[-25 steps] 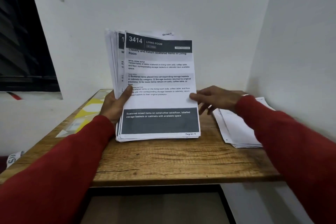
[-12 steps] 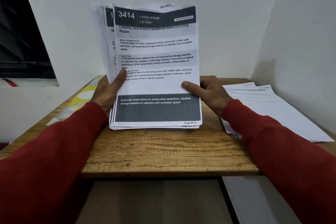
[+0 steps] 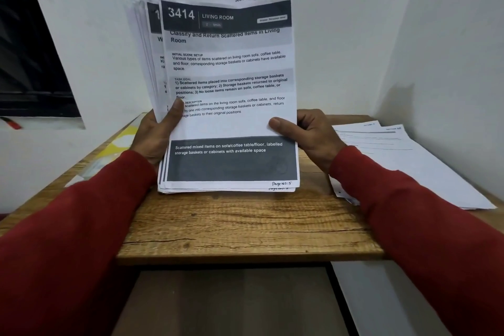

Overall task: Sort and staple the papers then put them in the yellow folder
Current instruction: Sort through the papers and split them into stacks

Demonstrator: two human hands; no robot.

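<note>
at the left edge of the frame, a yellow folder (image 3: 120, 142) lies flat on the wooden table (image 3: 245, 229), partly hidden behind the left hand (image 3: 155, 136). that hand grips the left side of an upright stack of papers (image 3: 231, 95) in the middle of the frame, thumb pressed on the front sheet, which reads "3414 living room". the stack's lower edge rests on the table. the right hand (image 3: 311, 136) pinches the stack's right edge, thumb in front. at the right of the frame, a second pile of papers (image 3: 395, 155) lies flat by the wall.
</note>
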